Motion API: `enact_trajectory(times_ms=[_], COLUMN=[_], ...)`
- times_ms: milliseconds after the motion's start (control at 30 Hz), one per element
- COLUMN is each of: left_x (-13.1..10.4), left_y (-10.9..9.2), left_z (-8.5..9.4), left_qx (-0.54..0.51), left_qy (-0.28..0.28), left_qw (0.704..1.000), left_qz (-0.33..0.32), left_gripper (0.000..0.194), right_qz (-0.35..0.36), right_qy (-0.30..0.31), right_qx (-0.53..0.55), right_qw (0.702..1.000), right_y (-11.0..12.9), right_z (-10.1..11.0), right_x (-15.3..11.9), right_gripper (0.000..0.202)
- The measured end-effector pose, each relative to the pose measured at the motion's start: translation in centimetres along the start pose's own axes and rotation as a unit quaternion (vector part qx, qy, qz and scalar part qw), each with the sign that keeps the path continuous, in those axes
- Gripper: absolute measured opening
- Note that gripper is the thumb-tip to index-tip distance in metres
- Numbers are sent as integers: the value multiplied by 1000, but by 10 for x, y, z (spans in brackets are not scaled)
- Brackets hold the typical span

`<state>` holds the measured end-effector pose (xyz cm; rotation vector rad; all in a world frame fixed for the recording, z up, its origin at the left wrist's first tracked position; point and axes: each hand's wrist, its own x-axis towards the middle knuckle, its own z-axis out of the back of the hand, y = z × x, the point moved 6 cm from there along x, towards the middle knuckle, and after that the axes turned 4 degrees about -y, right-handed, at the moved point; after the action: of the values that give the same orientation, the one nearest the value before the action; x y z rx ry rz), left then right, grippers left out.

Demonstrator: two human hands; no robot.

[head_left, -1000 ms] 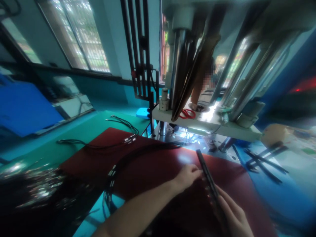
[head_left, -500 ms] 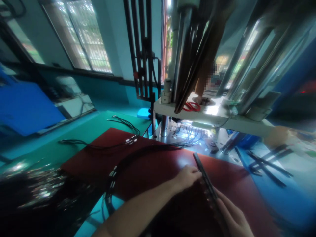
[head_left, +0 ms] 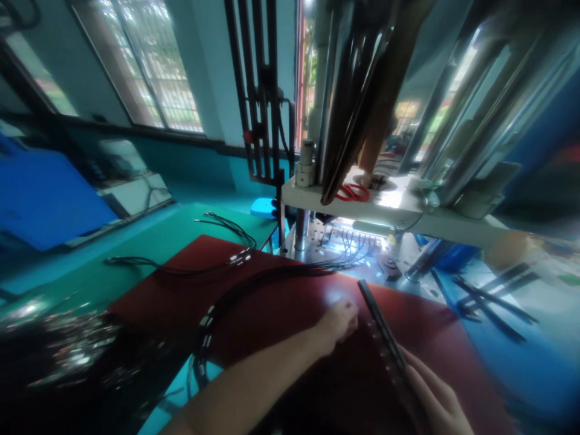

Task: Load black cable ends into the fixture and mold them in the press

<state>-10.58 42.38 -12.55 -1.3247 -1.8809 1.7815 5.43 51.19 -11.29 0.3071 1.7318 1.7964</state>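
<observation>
My right hand (head_left: 432, 389) grips a long black strip (head_left: 383, 329) near its lower end; the strip slants up and away over the red-brown board (head_left: 290, 314). Small evenly spaced bits show along the strip's left edge. Just left of the strip, apart from it, my left hand (head_left: 342, 323) is closed over the board, fingers curled; whatever it may hold is too small to make out. Behind the hands a bundle of black cables (head_left: 254, 281) curves across the board toward the lit metal plate (head_left: 335, 238) of the press.
Red-handled scissors (head_left: 353, 193) lie on the press's white plate (head_left: 317, 202). More black strips (head_left: 493, 308) rest on a blue surface at the right. A green table (head_left: 181, 226) is at the left, with a dark shiny heap (head_left: 81, 344) nearer me.
My left hand has drawn back to the left, away from the strip. The strip and my right hand have shifted slightly right.
</observation>
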Motion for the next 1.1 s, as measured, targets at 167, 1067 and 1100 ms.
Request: enact_trajectory(times_ms=[167, 1067, 1100], left_x=[8, 36, 38], left_y=[-1, -59, -56], left_z=[-4, 64, 65], left_qx=[107, 624, 632], left_qy=[-40, -305, -303], left_qw=[984, 647, 643], left_qz=[-138, -315, -308], left_gripper=[21, 50, 52], right_qz=[-6, 134, 137], right_qy=[9, -69, -76], right_qx=[-13, -409, -434], right_qw=[1000, 900, 887], right_y=[1, -25, -31], right_z=[0, 3, 5], right_x=[-1, 33, 37], right_gripper=[59, 41, 40])
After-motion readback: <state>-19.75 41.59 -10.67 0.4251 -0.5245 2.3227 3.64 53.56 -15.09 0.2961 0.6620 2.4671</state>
